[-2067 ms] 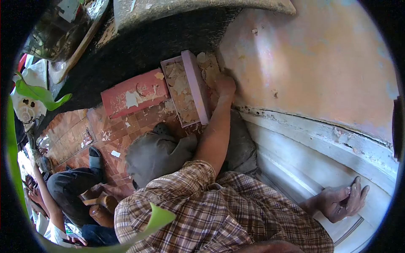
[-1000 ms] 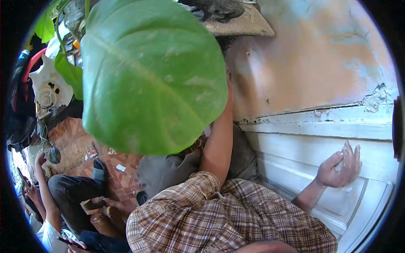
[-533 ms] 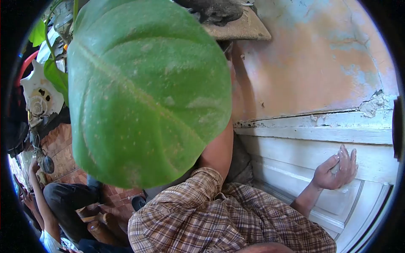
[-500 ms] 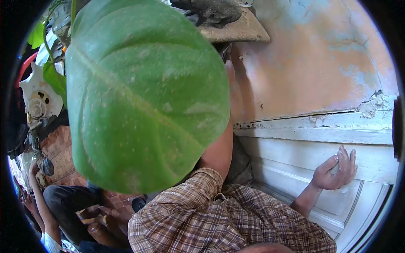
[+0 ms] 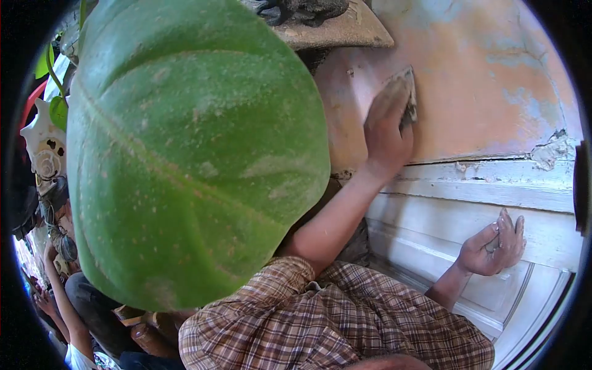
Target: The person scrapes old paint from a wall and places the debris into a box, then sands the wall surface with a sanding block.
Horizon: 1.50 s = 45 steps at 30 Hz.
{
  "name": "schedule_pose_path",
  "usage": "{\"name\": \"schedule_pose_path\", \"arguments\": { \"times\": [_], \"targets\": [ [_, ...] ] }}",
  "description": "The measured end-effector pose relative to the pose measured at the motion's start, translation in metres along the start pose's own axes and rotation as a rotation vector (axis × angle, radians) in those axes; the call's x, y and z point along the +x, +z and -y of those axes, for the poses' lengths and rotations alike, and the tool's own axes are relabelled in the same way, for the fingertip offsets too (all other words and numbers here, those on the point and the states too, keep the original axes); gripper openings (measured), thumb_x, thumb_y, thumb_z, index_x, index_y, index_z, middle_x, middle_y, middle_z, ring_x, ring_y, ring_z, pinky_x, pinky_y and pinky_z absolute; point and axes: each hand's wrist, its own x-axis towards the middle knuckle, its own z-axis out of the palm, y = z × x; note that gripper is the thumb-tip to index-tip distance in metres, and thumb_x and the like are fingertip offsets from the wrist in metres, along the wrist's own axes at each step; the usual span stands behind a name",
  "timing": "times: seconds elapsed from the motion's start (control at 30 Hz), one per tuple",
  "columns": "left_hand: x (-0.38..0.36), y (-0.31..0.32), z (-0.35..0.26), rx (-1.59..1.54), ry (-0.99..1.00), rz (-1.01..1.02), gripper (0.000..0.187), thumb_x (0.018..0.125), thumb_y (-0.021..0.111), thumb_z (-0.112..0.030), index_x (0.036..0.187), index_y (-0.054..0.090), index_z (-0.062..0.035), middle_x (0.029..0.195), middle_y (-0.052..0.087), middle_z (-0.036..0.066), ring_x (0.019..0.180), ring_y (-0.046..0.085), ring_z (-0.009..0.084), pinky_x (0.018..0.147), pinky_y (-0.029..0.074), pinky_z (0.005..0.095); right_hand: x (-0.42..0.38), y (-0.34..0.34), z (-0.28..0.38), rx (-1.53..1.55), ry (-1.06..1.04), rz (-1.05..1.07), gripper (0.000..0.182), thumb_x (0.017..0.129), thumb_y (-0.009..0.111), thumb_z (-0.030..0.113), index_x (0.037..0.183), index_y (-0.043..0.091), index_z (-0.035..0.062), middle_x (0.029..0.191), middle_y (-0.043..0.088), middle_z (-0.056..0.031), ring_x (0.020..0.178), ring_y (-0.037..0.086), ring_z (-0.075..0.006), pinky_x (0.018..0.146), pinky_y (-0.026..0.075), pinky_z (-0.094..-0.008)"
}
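Note:
My left hand presses against the orange-pink wall, its fingers over a flat, grey-smeared scraper. Only the scraper's edge shows past the fingertips. Lower right, in front of the white panelling, my right hand is raised palm-up with curled fingers. White residue coats those fingers, and a small grey putty lump appears to lie in the palm. A large green leaf close to the camera hides much of the left and centre.
A shelf bearing a dark figurine juts out above. White panelling runs below the wall, beside a chipped patch. At left are a pale shell and another person's arm and dark-trousered leg.
From behind the leaf, my left hand has come out rightward along the wall with the scraper. The leaf has shifted left and down in view. My right hand stays almost still.

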Motion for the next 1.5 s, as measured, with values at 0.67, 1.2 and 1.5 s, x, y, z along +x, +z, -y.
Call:
{"name": "schedule_pose_path", "arguments": {
  "times": [0.67,1.2,1.5],
  "targets": [
    [0.082,0.007,0.055,0.16,-0.242,0.081,0.043,0.083,0.052,0.005,0.125,0.062,-0.0001,0.126,0.059,0.025,0.121,0.054,0.0406,0.102,0.043,0.0416,0.003,-0.005,0.009,-0.004,0.05,0.025,0.012,0.091,0.056,0.005,0.099,0.064,0.0081,0.098,0.073,-0.0037,0.109,0.065,-0.0305,0.104,0.036,-0.0457],
    [0.04,0.011,-0.028,-0.053,0.118,0.03,0.046,0.084,0.047,0.008,0.128,0.06,0.0,0.13,0.059,0.021,0.127,0.052,0.0365,0.107,0.04,0.0405,0.005,-0.008,0.011,0.012,0.077,0.045,0.007,0.093,0.054,0.011,0.097,0.06,0.0104,0.097,0.073,-0.0041,0.108,0.065,-0.0296,0.103,0.036,-0.0454],
    [0.125,0.015,-0.037,-0.048,-0.037,0.01,0.044,0.085,0.046,0.002,0.127,0.06,-0.0005,0.119,0.065,0.022,0.114,0.062,0.0364,0.1,0.046,0.0358,0.007,-0.008,0.01,0.077,0.096,0.011,0.008,0.093,0.054,0.012,0.096,0.061,0.0114,0.098,0.073,-0.0023,0.105,0.067,-0.0277,0.102,0.036,-0.0416]
  ]
}}
